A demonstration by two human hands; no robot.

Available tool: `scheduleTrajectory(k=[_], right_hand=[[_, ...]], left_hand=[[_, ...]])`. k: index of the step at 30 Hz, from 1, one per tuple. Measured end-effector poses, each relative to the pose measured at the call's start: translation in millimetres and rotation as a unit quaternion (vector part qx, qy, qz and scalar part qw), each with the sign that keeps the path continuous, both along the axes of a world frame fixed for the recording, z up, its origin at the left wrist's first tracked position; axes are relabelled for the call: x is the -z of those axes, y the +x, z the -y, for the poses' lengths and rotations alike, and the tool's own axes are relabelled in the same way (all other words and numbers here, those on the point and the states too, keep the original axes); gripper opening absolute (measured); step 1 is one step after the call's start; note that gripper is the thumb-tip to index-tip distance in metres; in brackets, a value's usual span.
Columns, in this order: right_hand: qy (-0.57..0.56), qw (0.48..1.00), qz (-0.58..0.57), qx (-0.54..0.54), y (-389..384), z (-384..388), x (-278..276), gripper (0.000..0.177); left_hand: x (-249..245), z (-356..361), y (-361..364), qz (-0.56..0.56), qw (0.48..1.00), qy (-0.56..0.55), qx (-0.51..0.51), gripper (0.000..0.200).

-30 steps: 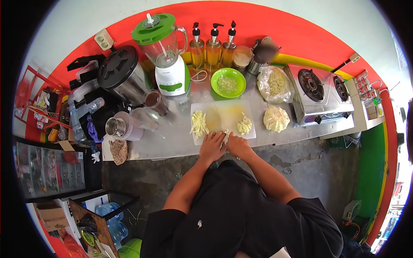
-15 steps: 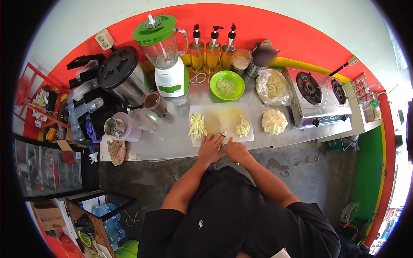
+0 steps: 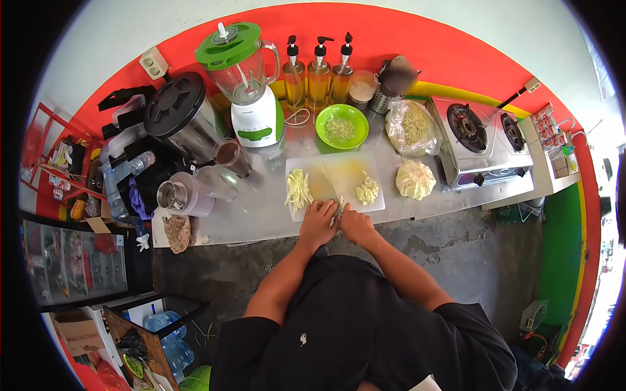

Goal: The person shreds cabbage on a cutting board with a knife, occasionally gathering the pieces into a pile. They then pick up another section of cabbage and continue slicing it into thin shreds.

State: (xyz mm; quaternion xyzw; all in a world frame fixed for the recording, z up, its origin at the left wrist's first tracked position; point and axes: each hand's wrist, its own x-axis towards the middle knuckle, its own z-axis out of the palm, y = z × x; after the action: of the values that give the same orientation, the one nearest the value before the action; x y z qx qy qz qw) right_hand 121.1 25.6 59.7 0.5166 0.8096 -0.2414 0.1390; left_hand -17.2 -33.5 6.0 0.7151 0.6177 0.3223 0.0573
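A white cutting board (image 3: pixel 339 163) lies at the table's front edge. On its left are pale cabbage strips (image 3: pixel 298 190), on its right a small pile of chopped cabbage (image 3: pixel 367 189). My left hand (image 3: pixel 319 222) rests at the board's lower edge, fingers bent and pressed together over something too small to make out. Just right of it, my right hand (image 3: pixel 357 225) is closed round a knife (image 3: pixel 337 193), whose thin blade points away over the board. A green bowl (image 3: pixel 342 126) of chopped pieces stands behind the board. To the right sits a cabbage head (image 3: pixel 415 180).
Along the back stand a blender (image 3: pixel 256 117), pump bottles (image 3: pixel 319 81) and a jar (image 3: pixel 361 88). A plastic bag (image 3: pixel 412 130) of shreds sits beside the gas stove (image 3: pixel 482 143). Cups (image 3: pixel 231 156) and a steel container (image 3: pixel 189 120) occupy the left.
The view has shifted slightly. My hands stay close together at the board's lower edge, with my right hand a little nearer the board.
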Motion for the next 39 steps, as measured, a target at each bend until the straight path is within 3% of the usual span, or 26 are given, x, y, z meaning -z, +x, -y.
scheduleTrajectory(k=[29,34,39], right_hand=[[0.004,0.999,-0.031,0.007,4.8,-0.7,6.8,0.04],[-0.002,0.999,-0.013,0.05,2.0,8.4,15.1,0.036],[-0.012,0.999,-0.031,0.023,3.2,-3.7,7.1,0.033]], left_hand=[[-1.0,0.3,-4.6,0.031,0.999,0.03,0.021,0.029],[11.0,-3.9,-5.7,0.034,0.998,0.044,0.011,0.031],[9.4,-4.2,-5.2,0.032,0.999,0.034,0.006,0.035]])
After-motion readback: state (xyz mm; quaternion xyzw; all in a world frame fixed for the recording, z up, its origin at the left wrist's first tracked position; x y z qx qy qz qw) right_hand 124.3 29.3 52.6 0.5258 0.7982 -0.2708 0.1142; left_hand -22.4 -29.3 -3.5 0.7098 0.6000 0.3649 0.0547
